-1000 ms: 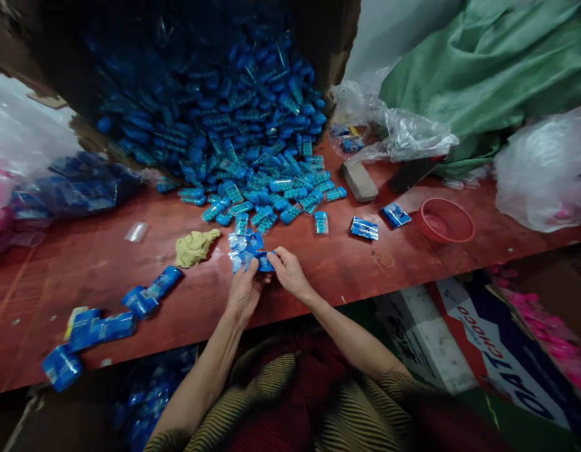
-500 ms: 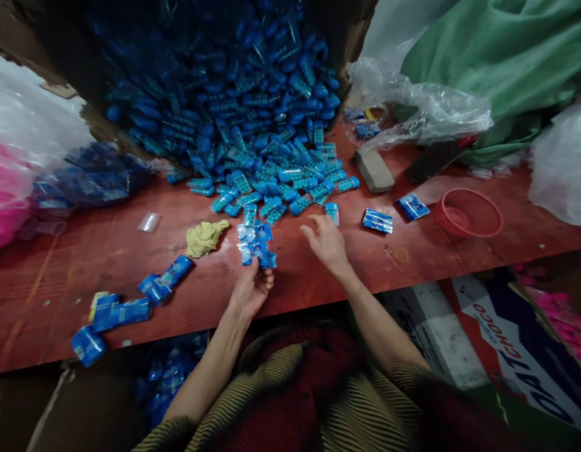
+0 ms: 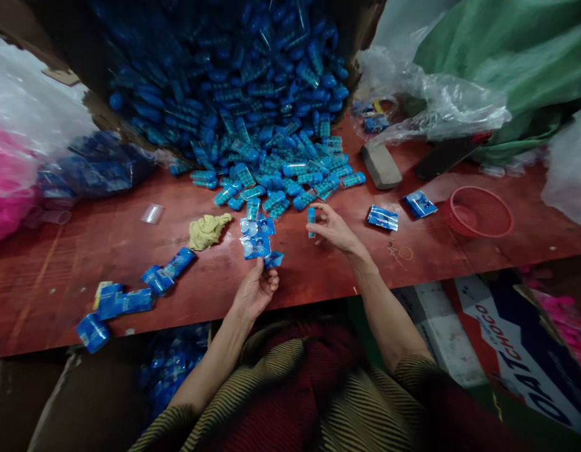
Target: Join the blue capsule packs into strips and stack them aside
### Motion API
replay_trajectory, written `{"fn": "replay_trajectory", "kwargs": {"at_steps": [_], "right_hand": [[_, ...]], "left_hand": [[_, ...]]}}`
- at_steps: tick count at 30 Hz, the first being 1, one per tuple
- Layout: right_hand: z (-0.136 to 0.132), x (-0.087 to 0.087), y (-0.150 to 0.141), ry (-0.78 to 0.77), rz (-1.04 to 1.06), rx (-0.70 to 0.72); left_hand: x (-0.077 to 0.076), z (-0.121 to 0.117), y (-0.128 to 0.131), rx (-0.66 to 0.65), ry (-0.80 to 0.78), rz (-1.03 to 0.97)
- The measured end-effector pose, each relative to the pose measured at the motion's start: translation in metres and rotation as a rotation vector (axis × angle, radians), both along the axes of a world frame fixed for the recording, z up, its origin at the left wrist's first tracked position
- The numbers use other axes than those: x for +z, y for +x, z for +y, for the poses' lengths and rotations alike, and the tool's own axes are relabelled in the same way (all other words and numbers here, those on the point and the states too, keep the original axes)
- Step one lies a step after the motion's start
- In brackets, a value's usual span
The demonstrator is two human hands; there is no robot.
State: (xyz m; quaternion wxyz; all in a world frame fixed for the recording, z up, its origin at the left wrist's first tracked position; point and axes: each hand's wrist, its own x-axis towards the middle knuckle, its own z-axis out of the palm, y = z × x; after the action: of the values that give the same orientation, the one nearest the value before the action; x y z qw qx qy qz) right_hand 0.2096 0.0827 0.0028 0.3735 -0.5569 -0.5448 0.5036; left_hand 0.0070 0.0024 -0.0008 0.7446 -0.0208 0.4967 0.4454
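Note:
Between the thumb and fingers of my right hand point(image 3: 337, 231) is a small clear tube of blue beads with a blue cap point(image 3: 311, 221), held upright just over the table. My left hand point(image 3: 257, 289) pinches a few shiny blue printed wrappers point(image 3: 256, 238) at their lower edge; they fan out above my thumb. Beyond both hands lies a heap of the same blue-capped tubes point(image 3: 281, 179), spilling from a torn cardboard box point(image 3: 99, 116). A crumpled yellow-green lump point(image 3: 208, 231) sits left of the wrappers.
Blue packets point(image 3: 134, 301) lie at the left front of the red table point(image 3: 290, 285). To the right are two blue packets point(image 3: 383, 217), a grey block point(image 3: 380, 166) and a red plastic basket point(image 3: 479, 212). Clear plastic bags point(image 3: 460, 103) and green cloth point(image 3: 502, 63) stand behind.
My right hand, open and bare beside a tube on the table, has closed on that tube and lifted it leftward. My left hand still holds the wrappers, now slightly more spread.

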Motion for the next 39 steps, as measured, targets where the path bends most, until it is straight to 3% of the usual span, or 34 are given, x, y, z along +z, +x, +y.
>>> {"fn": "replay_trajectory", "kwargs": {"at_steps": [2, 4, 8, 17, 24, 39], "right_hand": [[-0.014, 0.009, -0.008, -0.122, 0.332, 0.043], [-0.029, 0.015, -0.02, -0.164, 0.518, 0.029], [-0.048, 0.013, -0.04, -0.148, 0.621, -0.033], [-0.055, 0.013, -0.054, -0.128, 0.545, -0.139], [-0.062, 0.016, -0.054, -0.078, 0.462, -0.114], [-0.084, -0.008, -0.058, 0.124, 0.123, -0.135]], "left_hand": [[0.0, 0.0, 0.001, 0.018, 0.003, 0.007], [-0.001, -0.001, 0.003, 0.023, 0.025, 0.015], [-0.006, -0.004, 0.005, 0.038, 0.068, 0.036], [-0.014, -0.011, 0.007, 0.049, 0.208, 0.021], [-0.011, -0.011, 0.007, 0.052, 0.248, 0.033], [-0.005, -0.008, 0.004, 0.074, 0.351, 0.247]]}}
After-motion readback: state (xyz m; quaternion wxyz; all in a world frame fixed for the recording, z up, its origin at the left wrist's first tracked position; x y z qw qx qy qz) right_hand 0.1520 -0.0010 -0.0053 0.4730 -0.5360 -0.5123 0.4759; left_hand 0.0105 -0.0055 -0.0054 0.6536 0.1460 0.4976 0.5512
